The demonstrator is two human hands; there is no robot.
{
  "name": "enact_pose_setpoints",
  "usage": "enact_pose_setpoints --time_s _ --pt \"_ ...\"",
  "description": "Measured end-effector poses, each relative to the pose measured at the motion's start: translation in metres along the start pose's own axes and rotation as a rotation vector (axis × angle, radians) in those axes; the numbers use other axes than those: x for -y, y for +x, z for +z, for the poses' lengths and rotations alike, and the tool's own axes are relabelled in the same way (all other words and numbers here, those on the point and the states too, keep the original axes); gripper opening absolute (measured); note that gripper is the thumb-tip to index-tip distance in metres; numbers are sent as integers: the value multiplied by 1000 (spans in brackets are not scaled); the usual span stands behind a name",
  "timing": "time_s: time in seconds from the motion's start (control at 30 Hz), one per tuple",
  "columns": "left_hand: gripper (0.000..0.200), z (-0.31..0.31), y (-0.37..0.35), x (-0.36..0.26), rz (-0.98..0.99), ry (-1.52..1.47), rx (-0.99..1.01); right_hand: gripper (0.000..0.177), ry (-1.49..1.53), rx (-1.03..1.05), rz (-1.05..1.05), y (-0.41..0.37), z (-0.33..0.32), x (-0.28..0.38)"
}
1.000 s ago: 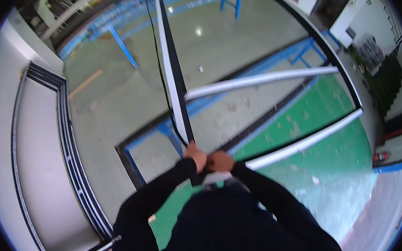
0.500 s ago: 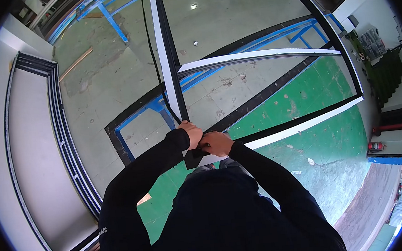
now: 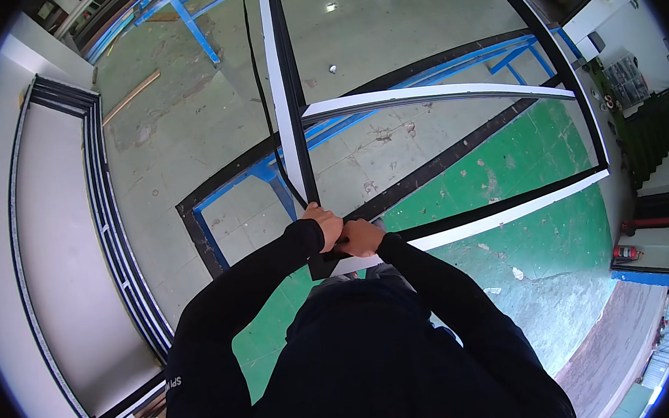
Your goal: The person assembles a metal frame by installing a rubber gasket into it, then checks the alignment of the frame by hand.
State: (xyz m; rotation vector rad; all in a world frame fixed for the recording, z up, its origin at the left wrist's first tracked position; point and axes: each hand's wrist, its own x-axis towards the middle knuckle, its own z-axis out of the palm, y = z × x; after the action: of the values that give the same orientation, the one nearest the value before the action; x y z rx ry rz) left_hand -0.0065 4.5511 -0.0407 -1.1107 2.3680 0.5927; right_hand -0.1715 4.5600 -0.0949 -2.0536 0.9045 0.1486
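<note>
A large black-and-white window frame (image 3: 507,207) lies in front of me, with a crossbar (image 3: 435,91) across it. At its near corner, my left hand (image 3: 325,224) is closed around a long black rubber strip (image 3: 258,81), which runs down along the frame's left side into my fingers. Right beside it, my right hand (image 3: 362,238) is closed too, fingers curled down at the corner and touching or nearly touching the left. What its fingertips grip is hidden.
Beneath the frame stands a blue metal work stand (image 3: 274,184) with black-padded rails (image 3: 444,152). More dark frames (image 3: 103,211) lean on the left wall. A wooden strip (image 3: 131,97) lies on the floor; a fire extinguisher (image 3: 625,253) is at the right.
The view has shifted slightly, so the frame sits a little further right in it. Both hands stay at the same corner, with only small finger movement.
</note>
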Motion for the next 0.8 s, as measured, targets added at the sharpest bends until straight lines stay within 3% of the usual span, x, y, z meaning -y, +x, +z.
enact_pose_setpoints --time_s 0.37,0.5,0.6,0.8 --pt "12 6 1 -1 16 12 -70 44 -10 39 202 5 5 8" --pt "11 14 8 5 106 75 -126 44 -60 -27 198 -7 -5 14" --pt "11 12 11 9 190 122 -140 44 -4 131 154 -6 -14 5" --pt "11 13 11 11 325 215 -198 45 -66 54 227 -21 -26 19"
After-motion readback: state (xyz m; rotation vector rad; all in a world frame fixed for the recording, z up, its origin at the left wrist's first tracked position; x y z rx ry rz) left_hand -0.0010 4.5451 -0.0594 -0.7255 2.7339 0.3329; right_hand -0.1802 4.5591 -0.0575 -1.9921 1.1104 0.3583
